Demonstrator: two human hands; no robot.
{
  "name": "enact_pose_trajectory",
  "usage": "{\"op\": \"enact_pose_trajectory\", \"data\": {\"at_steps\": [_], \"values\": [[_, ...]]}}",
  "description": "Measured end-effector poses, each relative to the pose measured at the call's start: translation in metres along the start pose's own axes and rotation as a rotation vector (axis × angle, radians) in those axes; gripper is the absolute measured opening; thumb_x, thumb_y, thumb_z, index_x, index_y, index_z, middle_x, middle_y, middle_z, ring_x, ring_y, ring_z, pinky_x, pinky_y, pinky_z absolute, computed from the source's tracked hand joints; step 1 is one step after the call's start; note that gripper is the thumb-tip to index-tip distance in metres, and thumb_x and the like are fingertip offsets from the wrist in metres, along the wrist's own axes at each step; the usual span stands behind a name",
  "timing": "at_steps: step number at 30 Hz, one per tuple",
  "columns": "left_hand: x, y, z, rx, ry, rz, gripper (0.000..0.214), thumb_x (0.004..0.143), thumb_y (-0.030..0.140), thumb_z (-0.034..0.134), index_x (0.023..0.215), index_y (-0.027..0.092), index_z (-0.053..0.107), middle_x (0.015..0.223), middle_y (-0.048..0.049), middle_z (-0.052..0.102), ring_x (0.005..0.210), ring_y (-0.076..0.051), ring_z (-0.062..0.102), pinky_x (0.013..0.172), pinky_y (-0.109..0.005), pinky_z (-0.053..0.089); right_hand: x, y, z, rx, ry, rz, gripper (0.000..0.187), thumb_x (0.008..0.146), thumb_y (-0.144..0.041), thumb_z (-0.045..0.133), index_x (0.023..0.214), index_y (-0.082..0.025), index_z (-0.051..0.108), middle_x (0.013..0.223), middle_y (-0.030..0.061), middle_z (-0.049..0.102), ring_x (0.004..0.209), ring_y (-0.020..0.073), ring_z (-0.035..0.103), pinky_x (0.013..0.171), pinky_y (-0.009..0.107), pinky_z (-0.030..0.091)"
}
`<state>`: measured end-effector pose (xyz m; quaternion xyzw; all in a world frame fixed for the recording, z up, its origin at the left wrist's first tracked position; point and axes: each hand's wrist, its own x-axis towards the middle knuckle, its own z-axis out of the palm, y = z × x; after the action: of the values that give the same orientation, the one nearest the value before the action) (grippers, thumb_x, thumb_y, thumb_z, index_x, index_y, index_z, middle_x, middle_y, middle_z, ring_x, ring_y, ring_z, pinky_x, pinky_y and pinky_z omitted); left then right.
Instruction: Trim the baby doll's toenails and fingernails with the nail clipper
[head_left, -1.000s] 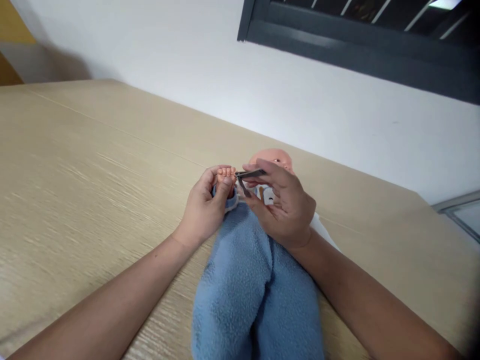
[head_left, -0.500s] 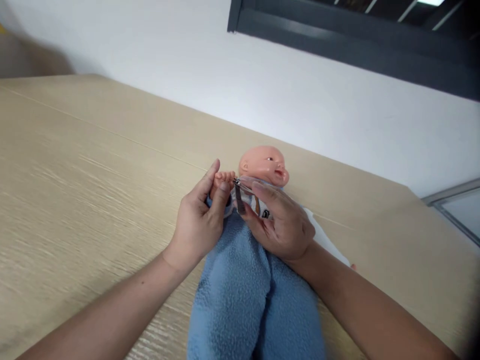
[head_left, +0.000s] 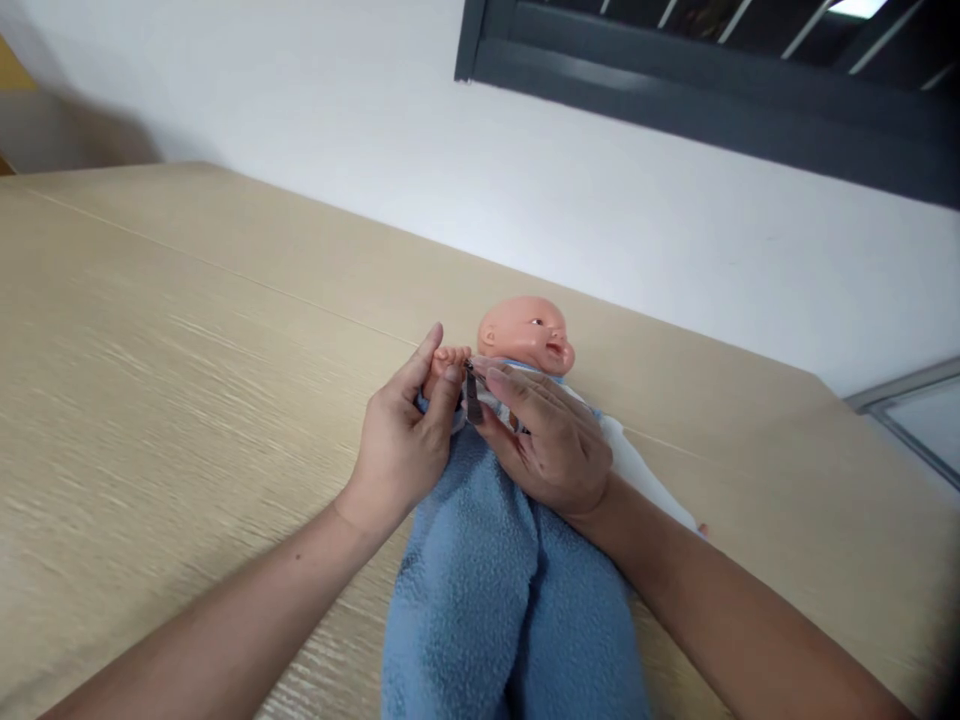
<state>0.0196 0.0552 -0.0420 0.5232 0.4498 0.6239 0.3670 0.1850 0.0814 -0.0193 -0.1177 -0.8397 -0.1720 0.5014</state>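
Your left hand [head_left: 397,440] pinches the doll's foot [head_left: 448,362]; your right hand [head_left: 551,440] grips a nail clipper [head_left: 472,394] touching its toes. The doll [head_left: 525,335] lies face-up on the table [head_left: 150,340].

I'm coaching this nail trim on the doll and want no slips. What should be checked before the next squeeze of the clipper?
1. Left hand pinching the doll's limb: ok.
2. Right hand gripping the nail clipper: ok.
3. Clipper tip at the limb's digits: ok.
4. Blades around one nail only: cannot tell, too small.
5. Left thumb clear of the blades: cannot tell; it lies very close.
6. Doll lying on its back on the table: ok.
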Motion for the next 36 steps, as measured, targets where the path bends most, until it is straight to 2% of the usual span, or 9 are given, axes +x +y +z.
{"op": "enact_pose_trajectory", "data": {"at_steps": [6, 9, 16, 27, 31, 36], "values": [[-0.0018, -0.0006, -0.0004, 0.007, 0.000, 0.000, 0.065, 0.106, 0.054, 0.064, 0.158, 0.016, 0.057, 0.140, -0.0126, 0.078, 0.127, -0.023, 0.075, 0.110, -0.039, 0.060, -0.0013, 0.0040, 0.0024, -0.024, 0.021, -0.107, 0.061, 0.092, -0.006, 0.077, 0.149, 0.003, 0.058, 0.128, 0.0240, 0.079, 0.136, 0.0228, 0.072, 0.119, 0.032, 0.060], [-0.0021, 0.0000, -0.0004, -0.005, 0.009, -0.008, 0.064, 0.105, 0.053, 0.065, 0.157, 0.018, 0.058, 0.141, -0.0115, 0.077, 0.128, -0.023, 0.075, 0.113, -0.039, 0.059, -0.0013, 0.0034, 0.0013, -0.061, -0.011, -0.110, 0.058, 0.095, -0.008, 0.074, 0.150, 0.000, 0.058, 0.130, 0.0221, 0.079, 0.137, 0.0215, 0.072, 0.118, 0.032, 0.061], [-0.0017, 0.0012, -0.0001, -0.026, 0.000, -0.023, 0.061, 0.105, 0.050, 0.068, 0.158, 0.021, 0.059, 0.144, -0.0092, 0.076, 0.132, -0.023, 0.073, 0.118, -0.040, 0.055, 0.0010, 0.0009, -0.0018, -0.094, -0.043, -0.137, 0.038, 0.097, -0.008, 0.070, 0.134, 0.000, 0.067, 0.128, 0.0215, 0.080, 0.134, 0.0235, 0.073, 0.118, 0.032, 0.060], [0.0012, 0.0007, 0.0010, -0.049, 0.001, -0.017, 0.058, 0.106, 0.050, 0.065, 0.155, 0.019, 0.062, 0.142, -0.0117, 0.076, 0.132, -0.025, 0.073, 0.119, -0.041, 0.054, -0.0027, 0.0027, -0.0009, -0.013, 0.020, -0.065, 0.061, 0.088, -0.002, 0.078, 0.147, 0.001, 0.061, 0.126, 0.0252, 0.080, 0.130, 0.0248, 0.076, 0.114, 0.033, 0.064], [0.0015, 0.0022, 0.0028, -0.060, 0.005, 0.006, 0.058, 0.107, 0.049, 0.064, 0.157, 0.019, 0.059, 0.135, -0.0099, 0.080, 0.122, -0.021, 0.077, 0.113, -0.039, 0.058, -0.0038, 0.0044, 0.0009, -0.013, 0.008, -0.069, 0.067, 0.088, -0.003, 0.080, 0.152, -0.003, 0.058, 0.129, 0.0232, 0.079, 0.127, 0.0248, 0.078, 0.110, 0.035, 0.067], [0.0014, 0.0023, 0.0040, -0.067, -0.006, 0.029, 0.057, 0.108, 0.048, 0.063, 0.157, 0.021, 0.059, 0.132, -0.0092, 0.081, 0.121, -0.020, 0.077, 0.111, -0.036, 0.059, -0.0030, 0.0050, 0.0014, -0.004, 0.010, -0.057, 0.069, 0.088, -0.002, 0.079, 0.154, -0.005, 0.057, 0.131, 0.0212, 0.079, 0.128, 0.0242, 0.077, 0.112, 0.034, 0.066]]}}
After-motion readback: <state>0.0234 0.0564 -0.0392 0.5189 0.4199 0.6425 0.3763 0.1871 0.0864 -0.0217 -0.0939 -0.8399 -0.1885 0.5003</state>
